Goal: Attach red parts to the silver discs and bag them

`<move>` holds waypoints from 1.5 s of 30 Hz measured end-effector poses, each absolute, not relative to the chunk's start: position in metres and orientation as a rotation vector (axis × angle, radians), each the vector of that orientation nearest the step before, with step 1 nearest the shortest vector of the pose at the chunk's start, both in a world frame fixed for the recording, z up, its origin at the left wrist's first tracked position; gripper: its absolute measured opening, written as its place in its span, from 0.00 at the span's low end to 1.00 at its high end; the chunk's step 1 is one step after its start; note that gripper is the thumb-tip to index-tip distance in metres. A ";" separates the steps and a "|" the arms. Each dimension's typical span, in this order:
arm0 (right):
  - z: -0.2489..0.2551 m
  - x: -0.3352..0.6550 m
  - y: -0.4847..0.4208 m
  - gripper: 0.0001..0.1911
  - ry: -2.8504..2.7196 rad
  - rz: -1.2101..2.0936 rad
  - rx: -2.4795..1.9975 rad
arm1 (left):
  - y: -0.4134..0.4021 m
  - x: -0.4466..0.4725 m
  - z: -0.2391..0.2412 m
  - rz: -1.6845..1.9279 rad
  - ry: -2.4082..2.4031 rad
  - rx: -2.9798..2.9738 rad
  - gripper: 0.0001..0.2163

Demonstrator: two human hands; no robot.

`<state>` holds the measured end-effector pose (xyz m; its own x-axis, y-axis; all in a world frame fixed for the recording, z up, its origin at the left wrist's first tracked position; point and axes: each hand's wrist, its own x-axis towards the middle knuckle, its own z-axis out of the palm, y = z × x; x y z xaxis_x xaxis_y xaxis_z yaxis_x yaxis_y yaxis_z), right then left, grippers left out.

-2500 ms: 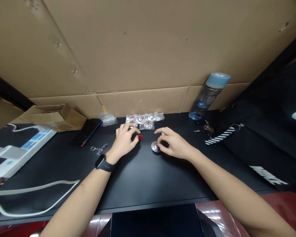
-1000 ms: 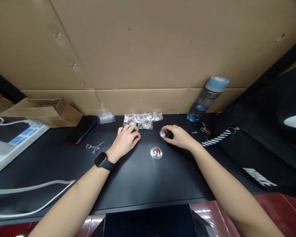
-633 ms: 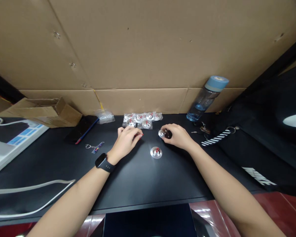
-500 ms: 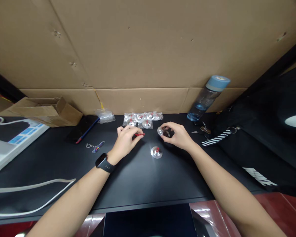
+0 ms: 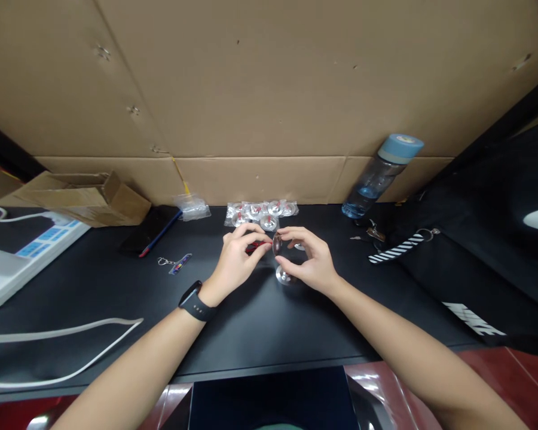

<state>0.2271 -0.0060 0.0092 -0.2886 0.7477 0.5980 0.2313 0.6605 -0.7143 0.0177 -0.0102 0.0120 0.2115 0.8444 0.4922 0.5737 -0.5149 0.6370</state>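
My left hand pinches a small red piece at its fingertips. My right hand holds a small silver disc on edge, facing the red piece, and the two hands nearly touch above the black table. A second silver disc lies on the table just under my right hand, partly hidden by it. Behind the hands, by the cardboard wall, lie several clear bags of silver discs.
A blue-capped water bottle stands at the back right beside keys and a black bag. At left are a cardboard box, a pen, a keychain, a white power strip and its cable.
My right hand lifted a silver disc from the back right and brought it left to meet my left hand, which raised the red piece off the table.
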 end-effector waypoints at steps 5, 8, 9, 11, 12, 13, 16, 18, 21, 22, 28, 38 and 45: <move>0.006 0.224 -0.009 0.18 -1.840 0.659 -0.769 | -0.016 0.022 0.013 1.214 1.364 2.240 0.05; 0.005 0.224 -0.010 0.18 -1.820 0.698 -0.756 | -0.020 0.024 0.014 1.225 1.410 2.287 0.05; 0.004 0.224 -0.010 0.18 -1.806 0.723 -0.751 | -0.021 0.025 0.014 1.233 1.427 2.310 0.05; 0.004 0.224 -0.010 0.17 -1.762 0.799 -0.736 | -0.023 0.027 0.014 1.255 1.467 2.368 0.05; 0.003 0.223 -0.011 0.17 -1.736 0.846 -0.727 | -0.024 0.027 0.014 1.266 1.488 2.404 0.05; 0.002 0.223 -0.011 0.17 -1.711 0.894 -0.717 | -0.024 0.027 0.014 1.268 1.505 2.443 0.05; 0.001 0.222 -0.010 0.17 -1.653 0.996 -0.704 | -0.026 0.025 0.015 1.237 1.538 2.549 0.06; 0.000 0.222 -0.010 0.17 -1.636 1.019 -0.709 | -0.026 0.024 0.016 1.205 1.544 2.593 0.07; 0.000 0.221 -0.009 0.17 -1.626 1.033 -0.719 | -0.027 0.024 0.017 1.203 1.541 2.607 0.07; 0.000 0.221 -0.009 0.17 -1.623 1.039 -0.724 | -0.028 0.025 0.017 1.212 1.541 2.601 0.08; 0.004 0.224 -0.007 0.12 -1.606 1.083 -0.747 | -0.030 0.028 0.015 1.284 1.567 2.569 0.08; 0.005 0.225 -0.006 0.05 -1.586 1.151 -0.752 | -0.029 0.026 0.015 1.368 1.532 2.592 0.06; 0.006 0.227 -0.006 0.05 -1.677 1.001 -0.814 | -0.028 0.027 0.015 1.462 1.487 2.662 0.03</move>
<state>0.2270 -0.0056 0.0056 -0.2939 0.8676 0.4012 0.0590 0.4354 -0.8983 0.0267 -0.0282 0.0155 0.2503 0.5795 0.7756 0.7853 -0.5900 0.1874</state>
